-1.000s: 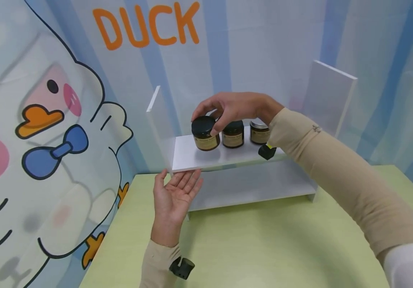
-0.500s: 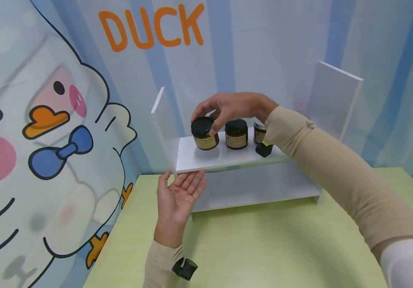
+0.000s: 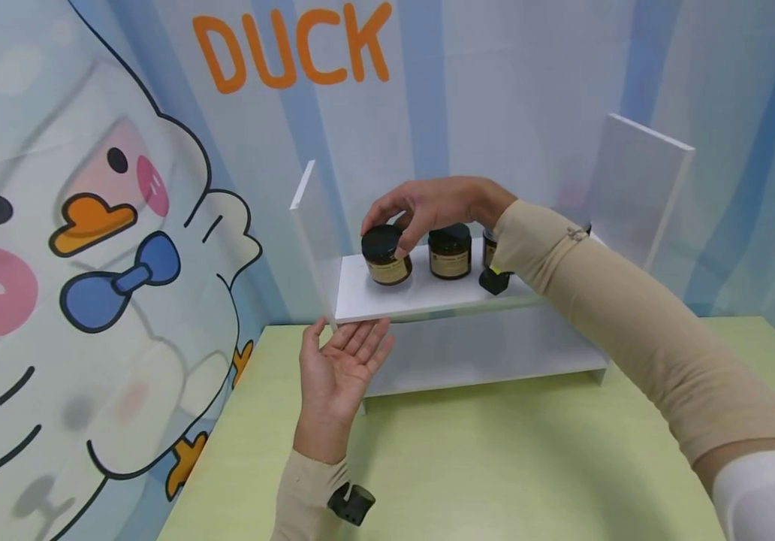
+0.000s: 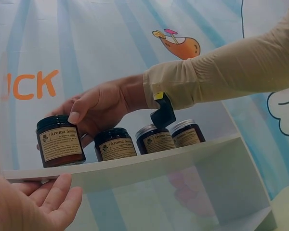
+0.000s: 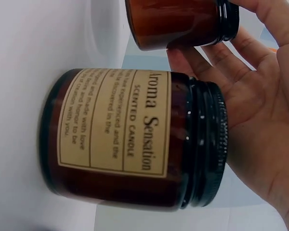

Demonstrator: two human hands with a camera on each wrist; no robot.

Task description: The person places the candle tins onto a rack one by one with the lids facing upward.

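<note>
My right hand (image 3: 431, 210) grips a scented candle jar (image 3: 386, 263) with a black lid, fingers and thumb round its top. That jar stands on the left part of a white shelf's upper board (image 3: 360, 300). Beside it to the right is a second black-lidded candle jar (image 4: 115, 144), with a gap between them. My left hand (image 3: 336, 376) lies palm up, its relaxed fingers under the board's front left corner. Whether those fingers touch the underside is unclear. In the right wrist view, the gripped candle jar (image 5: 176, 21) is partly cut off above the second candle jar (image 5: 115, 125).
Two silver-lidded candle jars (image 4: 154, 139) stand further right on the board, mostly hidden by my sleeve in the head view. White side panels (image 3: 644, 180) rise at both shelf ends. Below runs a lower board (image 3: 482, 349), on a green table (image 3: 496, 458) before a duck-print backdrop.
The gripped candle jar has shifted slightly left along the board, widening its gap to the second jar, and sits lower and more upright. My left hand stays under the corner.
</note>
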